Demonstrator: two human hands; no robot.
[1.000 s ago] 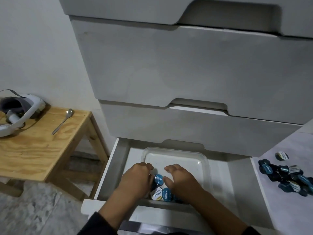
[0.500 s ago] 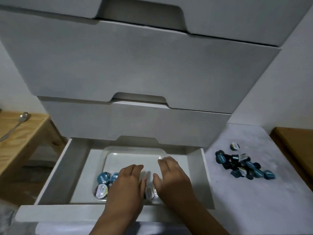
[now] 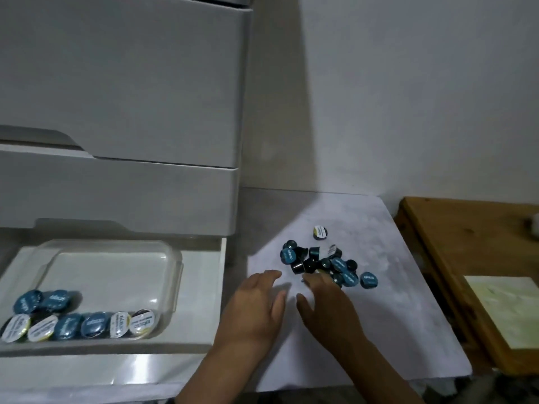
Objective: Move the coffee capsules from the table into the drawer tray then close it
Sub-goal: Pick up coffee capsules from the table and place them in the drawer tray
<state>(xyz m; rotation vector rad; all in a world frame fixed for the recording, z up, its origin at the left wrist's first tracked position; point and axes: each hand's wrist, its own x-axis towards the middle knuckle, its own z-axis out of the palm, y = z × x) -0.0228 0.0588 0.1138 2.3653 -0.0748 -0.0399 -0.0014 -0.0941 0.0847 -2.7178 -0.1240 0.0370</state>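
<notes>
Nearest the camera, both hands reach out over the white worktop [image 3: 379,330] with fingers spread and flat, palms down, holding nothing. The left hand [image 3: 253,310] lies bare on the surface just short of the pile; the right hand [image 3: 323,304] has its fingertips touching the near edge of the capsules [image 3: 320,262]. These sit in a loose heap, some tipped on their sides, 1 white-lidded capsule [image 3: 320,232] lying apart behind the rest.

To the left, the drawer [image 3: 201,287] stands pulled out, and the clear tray [image 3: 116,258] inside holds a row of capsules [image 3: 75,322] along its near wall, with most of its floor bare.

The risk from here: a wide 2-handed scoop could push the round capsules apart so they roll toward the worktop's edge, or drop some into the gap between worktop and drawer. A handful too large may spill outside the tray.

Beyond stand the closed grey drawers [image 3: 122,83], a plain white wall [image 3: 408,97], and a wooden table [image 3: 466,258] on the right.
</notes>
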